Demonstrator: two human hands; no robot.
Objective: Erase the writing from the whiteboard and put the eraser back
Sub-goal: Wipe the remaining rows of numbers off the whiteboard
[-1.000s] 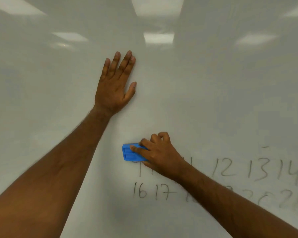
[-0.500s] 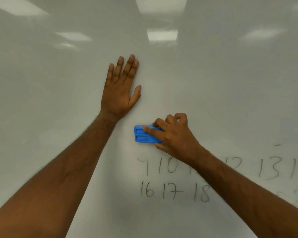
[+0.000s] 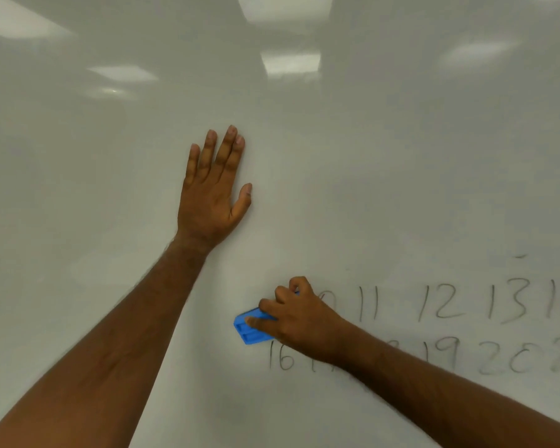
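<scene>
The whiteboard (image 3: 401,140) fills the view, pale and glossy, with ceiling lights mirrored in its upper part; the left hand (image 3: 212,192) lies flat against it, fingers (image 3: 227,150) straight and pointing up, close together, the thumb held a little out to the right; it holds nothing. Below and to the right of that thumb, the right hand (image 3: 299,320) grips the blue eraser (image 3: 249,331), its fingers curled over the top and the thumb pressed along the eraser's face; the eraser lies against the board, its long axis tilted, rising to the right, with the free end poking out left of the fingertips. Rows of handwritten numbers (image 3: 440,303) run rightward from the knuckles; another row sits below the wrist.
</scene>
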